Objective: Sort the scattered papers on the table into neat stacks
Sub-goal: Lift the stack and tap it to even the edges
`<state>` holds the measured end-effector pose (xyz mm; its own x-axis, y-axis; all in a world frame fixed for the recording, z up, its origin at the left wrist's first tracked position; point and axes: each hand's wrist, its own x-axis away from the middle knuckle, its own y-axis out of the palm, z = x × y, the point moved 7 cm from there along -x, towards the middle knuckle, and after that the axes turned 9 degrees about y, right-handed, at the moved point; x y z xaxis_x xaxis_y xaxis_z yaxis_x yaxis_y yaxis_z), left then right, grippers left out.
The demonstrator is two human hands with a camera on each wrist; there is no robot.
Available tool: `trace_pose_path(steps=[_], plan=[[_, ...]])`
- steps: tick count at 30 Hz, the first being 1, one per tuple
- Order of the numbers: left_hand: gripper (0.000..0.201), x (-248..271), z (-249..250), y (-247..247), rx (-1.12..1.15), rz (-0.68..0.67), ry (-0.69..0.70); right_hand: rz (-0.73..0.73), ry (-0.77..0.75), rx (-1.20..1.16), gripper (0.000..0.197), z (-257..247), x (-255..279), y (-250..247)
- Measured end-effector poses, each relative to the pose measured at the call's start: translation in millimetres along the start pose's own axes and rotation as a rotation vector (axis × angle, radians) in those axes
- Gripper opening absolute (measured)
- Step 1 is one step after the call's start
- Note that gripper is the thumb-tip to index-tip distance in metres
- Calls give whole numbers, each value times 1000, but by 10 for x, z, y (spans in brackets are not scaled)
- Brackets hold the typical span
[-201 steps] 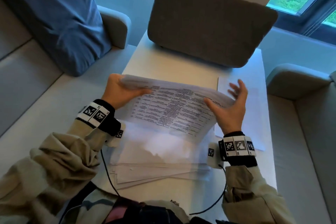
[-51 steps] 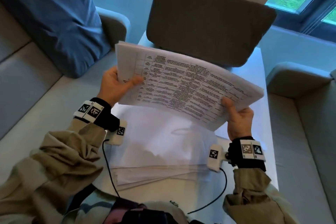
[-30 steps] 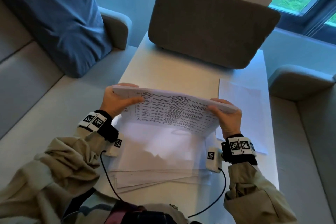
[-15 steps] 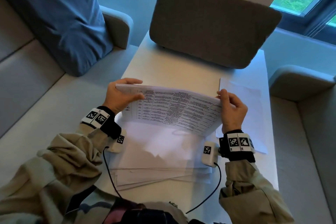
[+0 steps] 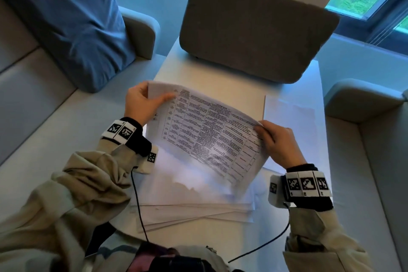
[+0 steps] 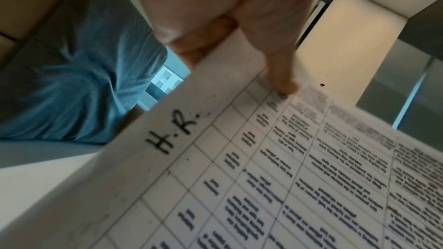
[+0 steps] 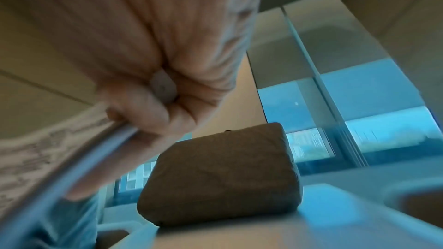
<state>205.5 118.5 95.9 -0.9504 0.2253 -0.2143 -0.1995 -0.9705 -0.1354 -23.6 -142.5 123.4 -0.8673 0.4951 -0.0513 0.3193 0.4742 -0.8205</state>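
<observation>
The person holds a bundle of printed sheets tilted above the table, left hand pinching the far left corner with thumb on top, right hand curled round the right edge. To square it well, I'd tap the lower edge on the tabletop with both grips loosened, before laying it down. The top sheet is a ruled table of dense text, "H.R." handwritten in its margin; below lies a fanned, uneven pile of papers.
</observation>
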Motion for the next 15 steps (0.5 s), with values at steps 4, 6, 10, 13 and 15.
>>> trace_pose_path(steps=[4,6,10,13,15], plan=[[62,-44,-157,94,-227,61,29,13,240,-205,27,374,-5,-56],[64,86,-257,328,-287,-16,-40,34,396,-477,31,639,41,-65],[70,615,-348,1061,-273,-351,-288,111,559,-777,28,985,130,-106],[61,1043,-198,1693,-37,-651,-409,175,651,-868,24,1257,177,-162],[12,1240,-38,2002,31,-765,-413,203,726,-909,23,1479,234,-211]])
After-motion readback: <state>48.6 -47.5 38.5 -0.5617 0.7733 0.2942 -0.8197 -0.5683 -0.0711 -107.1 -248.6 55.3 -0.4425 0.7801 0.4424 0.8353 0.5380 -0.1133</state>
